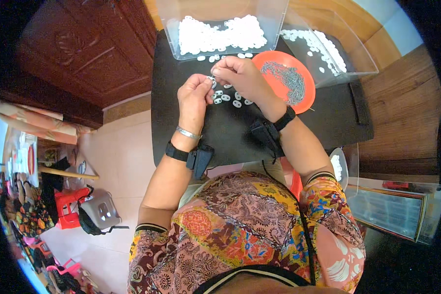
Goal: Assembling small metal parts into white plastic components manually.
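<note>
My left hand point(195, 94) pinches a small white oval piece with two holes point(211, 79) between thumb and fingertips. Just above it, my right hand point(235, 74) has its thumb and forefinger pressed together, and their tips almost meet the piece. Whatever sits in that right pinch is too small to make out. Several more white oval pieces point(225, 98) lie loose on the black table point(230, 132) beneath both hands. Right of my right hand, an orange plate point(306, 103) carries a heap of thin grey metal screws or nails point(291, 81).
A clear plastic bin point(169, 34) full of white pieces stands at the table's far side. A second clear bin point(360, 54) with white pieces is at the far right. A carved brown wooden door point(83, 49) is at the left, above a pale tiled floor point(117, 161).
</note>
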`<state>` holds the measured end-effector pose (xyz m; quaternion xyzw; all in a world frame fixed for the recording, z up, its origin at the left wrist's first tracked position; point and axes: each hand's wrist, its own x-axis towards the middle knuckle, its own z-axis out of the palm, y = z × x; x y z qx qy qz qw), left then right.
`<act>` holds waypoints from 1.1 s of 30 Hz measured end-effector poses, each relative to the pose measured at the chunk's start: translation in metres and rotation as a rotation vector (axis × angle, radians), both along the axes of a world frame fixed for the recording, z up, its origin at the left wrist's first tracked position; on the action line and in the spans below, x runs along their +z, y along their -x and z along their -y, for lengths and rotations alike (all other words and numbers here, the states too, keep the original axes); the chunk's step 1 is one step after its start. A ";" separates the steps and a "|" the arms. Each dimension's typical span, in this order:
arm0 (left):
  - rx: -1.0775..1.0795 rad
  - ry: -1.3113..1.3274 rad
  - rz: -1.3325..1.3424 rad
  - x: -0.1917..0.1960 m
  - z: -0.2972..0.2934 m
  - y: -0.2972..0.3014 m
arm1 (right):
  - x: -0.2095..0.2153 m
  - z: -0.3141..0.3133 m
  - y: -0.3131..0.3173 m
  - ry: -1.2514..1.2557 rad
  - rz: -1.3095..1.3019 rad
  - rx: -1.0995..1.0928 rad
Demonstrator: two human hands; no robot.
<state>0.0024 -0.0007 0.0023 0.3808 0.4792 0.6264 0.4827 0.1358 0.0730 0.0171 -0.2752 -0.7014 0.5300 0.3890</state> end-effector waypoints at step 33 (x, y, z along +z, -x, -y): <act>0.059 -0.042 0.228 -0.014 -0.004 0.004 | -0.013 0.006 0.000 -0.040 0.077 -0.014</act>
